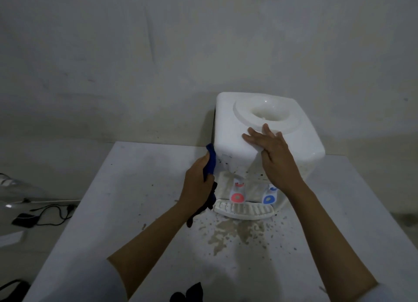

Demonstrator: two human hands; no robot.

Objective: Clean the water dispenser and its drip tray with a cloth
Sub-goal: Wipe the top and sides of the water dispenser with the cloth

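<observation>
A white tabletop water dispenser (pixel 228 125) stands at the back of a white table (pixel 126 206), against the wall. Its top has a round bottle well. A red tap (pixel 236 194) and a blue tap (pixel 269 196) hang over the slotted white drip tray (pixel 243 210). My left hand (pixel 198 184) grips a dark blue cloth (pixel 211 160) pressed to the dispenser's left side; a tail of cloth hangs below the hand. My right hand (pixel 271 152) lies flat, fingers spread, on the dispenser's top front edge.
Brown stains and dark specks cover the table (pixel 235 234) in front of the tray and the dispenser's front panel. On the floor at left lie black cables and a small black box (pixel 24 219). The table's left edge runs diagonally near my left forearm.
</observation>
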